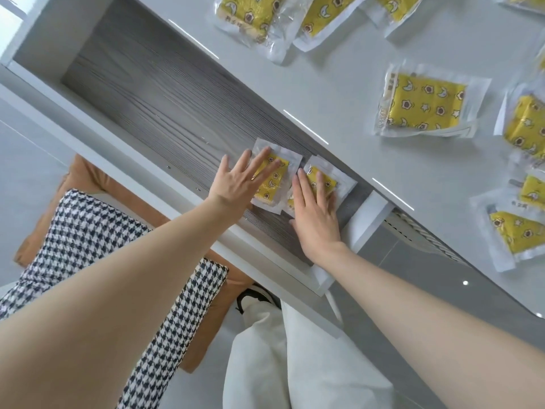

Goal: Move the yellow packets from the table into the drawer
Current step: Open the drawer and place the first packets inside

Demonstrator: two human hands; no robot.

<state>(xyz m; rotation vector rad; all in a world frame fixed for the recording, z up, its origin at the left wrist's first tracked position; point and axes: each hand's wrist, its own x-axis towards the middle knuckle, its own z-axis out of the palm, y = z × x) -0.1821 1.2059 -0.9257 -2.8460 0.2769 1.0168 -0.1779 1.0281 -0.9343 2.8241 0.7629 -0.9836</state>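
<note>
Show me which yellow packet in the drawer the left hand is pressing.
The packet nearer the drawer's middle, under the left hand's flat fingers; its neighbour lies beneath the right hand.

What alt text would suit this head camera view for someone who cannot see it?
Left hand rests flat on one yellow packet, right hand on a neighbouring packet, both inside an open grey drawer. Other packets lie on the white table.

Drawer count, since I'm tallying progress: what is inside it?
On the drawer floor: left packet under the flat left hand, right packet under the right hand. Hands cover parts; the tabletop hides the drawer's back.
</note>
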